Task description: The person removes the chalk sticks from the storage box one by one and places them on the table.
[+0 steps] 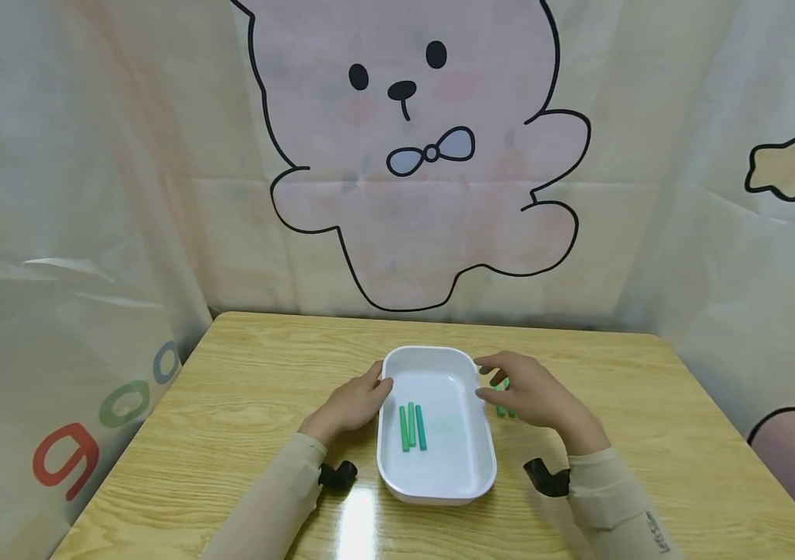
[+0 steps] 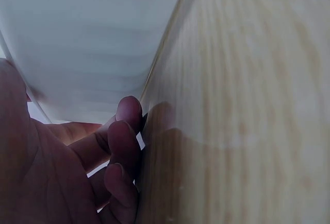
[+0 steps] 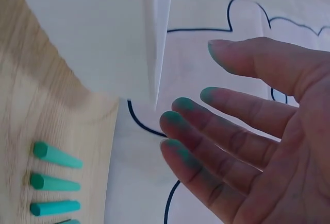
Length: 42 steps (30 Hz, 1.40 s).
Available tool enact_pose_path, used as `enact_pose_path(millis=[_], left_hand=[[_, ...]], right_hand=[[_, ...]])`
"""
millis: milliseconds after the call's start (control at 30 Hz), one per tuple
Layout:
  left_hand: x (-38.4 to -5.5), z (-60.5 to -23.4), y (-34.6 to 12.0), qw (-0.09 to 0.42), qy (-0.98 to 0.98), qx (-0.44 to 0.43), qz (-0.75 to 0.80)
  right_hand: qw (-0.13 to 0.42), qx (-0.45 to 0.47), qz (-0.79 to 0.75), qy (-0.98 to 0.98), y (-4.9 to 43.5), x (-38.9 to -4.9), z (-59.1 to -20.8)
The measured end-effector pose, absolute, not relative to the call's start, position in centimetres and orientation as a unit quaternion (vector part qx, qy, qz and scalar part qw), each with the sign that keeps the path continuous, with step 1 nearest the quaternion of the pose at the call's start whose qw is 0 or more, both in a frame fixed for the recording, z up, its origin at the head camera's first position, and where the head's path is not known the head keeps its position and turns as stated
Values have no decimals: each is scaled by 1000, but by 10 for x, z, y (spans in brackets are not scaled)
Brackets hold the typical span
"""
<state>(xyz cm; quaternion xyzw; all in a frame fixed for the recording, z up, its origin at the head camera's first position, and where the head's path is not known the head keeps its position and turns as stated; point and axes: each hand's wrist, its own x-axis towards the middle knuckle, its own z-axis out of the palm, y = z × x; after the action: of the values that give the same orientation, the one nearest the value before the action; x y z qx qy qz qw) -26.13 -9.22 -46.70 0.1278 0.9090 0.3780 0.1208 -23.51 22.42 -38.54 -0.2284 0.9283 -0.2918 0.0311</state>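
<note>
A white tray (image 1: 464, 459) stands on the table with three green chalk sticks (image 1: 411, 424) lying side by side in its left half. My left hand (image 1: 350, 400) holds the tray's left side, thumb over the rim and fingers against the outer wall. In the left wrist view, those fingers (image 2: 124, 141) bend low between the wall and the tabletop. At the upper right rim hovers my right hand (image 1: 530, 393), its fingers spread and holding nothing. Green dust coats its fingertips (image 3: 178, 149). Several more green chalk sticks (image 3: 58, 154) lie on the table beneath it.
The wooden table (image 1: 271, 350) ends at a back edge close to a curtain (image 1: 404, 257) printed with a cartoon bear. A faint green smudge marks the tray's floor. Black wrist cameras (image 1: 548, 477) sit at both cuffs.
</note>
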Motion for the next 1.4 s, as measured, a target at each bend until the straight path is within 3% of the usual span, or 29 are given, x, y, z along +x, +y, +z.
enact_pose_path(millis=[933,1400], left_hand=[[-261,-466,-92,121,909,124,379],[-261,-467,-91,120,910,123,378]], right_hand=[[51,-263,-271,925,176,-226,-388],[89,-263,-274,921,161,-227,-399]])
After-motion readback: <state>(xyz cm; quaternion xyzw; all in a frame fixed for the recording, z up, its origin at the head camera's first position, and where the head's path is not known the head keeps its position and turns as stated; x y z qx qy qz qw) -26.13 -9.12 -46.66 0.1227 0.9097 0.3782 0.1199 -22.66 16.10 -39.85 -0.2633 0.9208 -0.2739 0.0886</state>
